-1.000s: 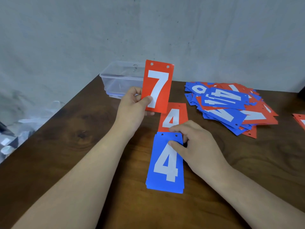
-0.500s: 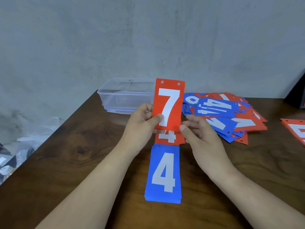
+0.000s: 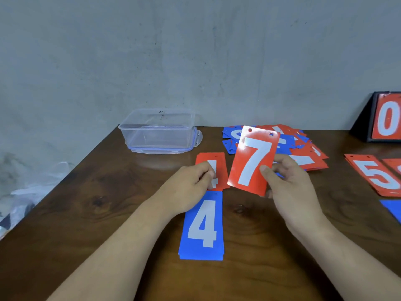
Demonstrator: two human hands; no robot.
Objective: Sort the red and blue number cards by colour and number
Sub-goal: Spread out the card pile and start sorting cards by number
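My right hand (image 3: 288, 187) pinches a red 7 card (image 3: 253, 157) by its right edge and holds it tilted above the table. Hovering over a red 4 pile (image 3: 220, 161), my left hand (image 3: 188, 187) has loosely curled fingers that hide most of the digit and hold nothing. A blue 4 pile (image 3: 202, 227) lies flat just in front of the red 4 pile, partly under my left wrist. Behind the 7 card lies a mixed heap of red and blue cards (image 3: 303, 155).
A clear plastic box (image 3: 158, 131) stands at the back left of the wooden table (image 3: 108, 203). At the right lie a red 5 pile (image 3: 377, 174) and a blue card (image 3: 392, 208). A black stand showing a red 0 (image 3: 388, 118) is at the back right.
The red 7 card passed from my left hand to my right hand and moved right. My left hand dropped onto the red 4 pile. The view shifted right, revealing the 5 pile.
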